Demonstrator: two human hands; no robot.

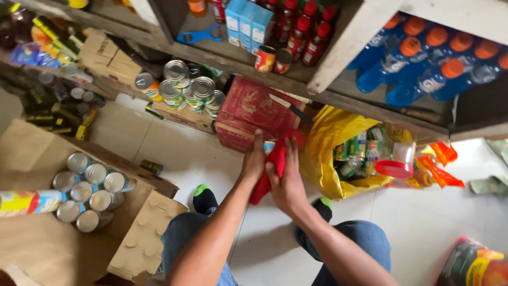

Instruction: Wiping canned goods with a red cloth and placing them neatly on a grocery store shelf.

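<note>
Both my hands meet on a red plastic bag [274, 161] in front of me on the white tiled floor. My left hand [254, 159] grips its upper left edge, close to a red cardboard box [248, 108]. My right hand [288, 180] lies over the bag's lower right part, fingers closed on the plastic. What is inside the bag is hidden. My knees in jeans and black socks with green toes frame the spot.
A yellow bag [328, 143] with cans lies open to the right, a clear jar with a red lid [396, 161] beside it. An open carton [58, 159] with several tins stands left. Wooden shelves [338, 50] above hold sauce bottles, blue drink bottles and cans.
</note>
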